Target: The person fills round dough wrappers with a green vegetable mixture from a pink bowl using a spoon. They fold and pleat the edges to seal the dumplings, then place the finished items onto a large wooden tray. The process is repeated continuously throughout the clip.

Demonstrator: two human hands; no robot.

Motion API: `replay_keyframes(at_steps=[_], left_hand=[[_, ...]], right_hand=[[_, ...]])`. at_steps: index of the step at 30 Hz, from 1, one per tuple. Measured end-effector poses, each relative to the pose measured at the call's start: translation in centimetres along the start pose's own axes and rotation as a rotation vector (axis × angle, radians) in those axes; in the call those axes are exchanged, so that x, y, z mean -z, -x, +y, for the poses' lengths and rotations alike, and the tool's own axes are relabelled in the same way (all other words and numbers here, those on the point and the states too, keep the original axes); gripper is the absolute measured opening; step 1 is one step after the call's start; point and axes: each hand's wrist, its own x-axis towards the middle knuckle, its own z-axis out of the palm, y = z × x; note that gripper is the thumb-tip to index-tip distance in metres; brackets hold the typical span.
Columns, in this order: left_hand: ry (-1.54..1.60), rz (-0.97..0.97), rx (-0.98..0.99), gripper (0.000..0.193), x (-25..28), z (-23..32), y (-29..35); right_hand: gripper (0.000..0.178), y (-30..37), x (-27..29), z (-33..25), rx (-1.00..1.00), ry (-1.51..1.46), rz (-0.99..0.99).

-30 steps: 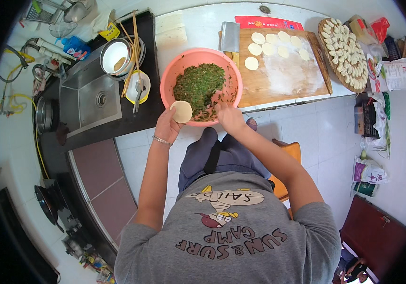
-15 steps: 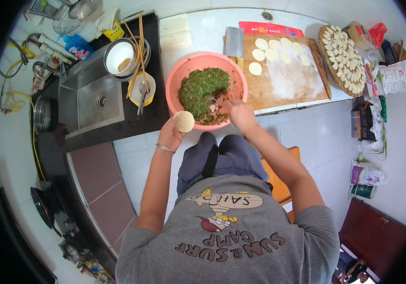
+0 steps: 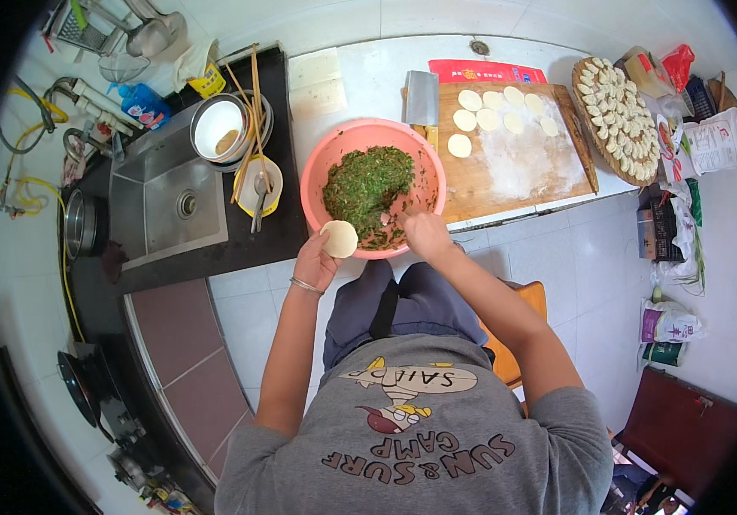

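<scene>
My left hand [image 3: 318, 263] pinches a round dumpling wrapper [image 3: 340, 239] by its edge, beside the near left rim of a pink basin [image 3: 311, 160]. Chopped green filling [image 3: 366, 184] is heaped in the basin, mostly at its left and middle. At the basin's near right, my right hand [image 3: 427, 235] is closed over the rim, its fingers toward the filling. Whatever it grips is hidden by the fingers. Several more wrappers [image 3: 464, 120] lie on a floured wooden board [image 3: 506, 193] to the right.
A cleaver [image 3: 421, 99] lies at the board's left edge, and a rolling pin [image 3: 578, 142] along its right. Beyond is a round tray of dumplings [image 3: 615, 120]. On the left are stacked bowls [image 3: 216, 126], chopsticks [image 3: 254, 112], a yellow bowl [image 3: 272, 184] and a sink [image 3: 162, 206].
My right hand has drawn slightly left and down, and its fingers are more closed. The left hand still holds the wrapper. The whole view has shifted slightly.
</scene>
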Motion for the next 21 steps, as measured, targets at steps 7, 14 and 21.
replay_keyframes(at_steps=[7,14,21], left_hand=[[-0.003,0.008,-0.018,0.033,0.4,-0.1,-0.5],[0.009,0.005,-0.033,0.033,0.5,0.0,-0.2],[-0.012,0.042,-0.018,0.032,0.4,0.0,0.1]], right_hand=[[0.011,0.6,-0.3,-0.1,0.050,-0.002,-0.142],[0.012,0.8,0.3,0.1,-0.029,-0.036,-0.001],[0.010,-0.2,-0.7,-1.6,-0.085,-0.049,0.003]])
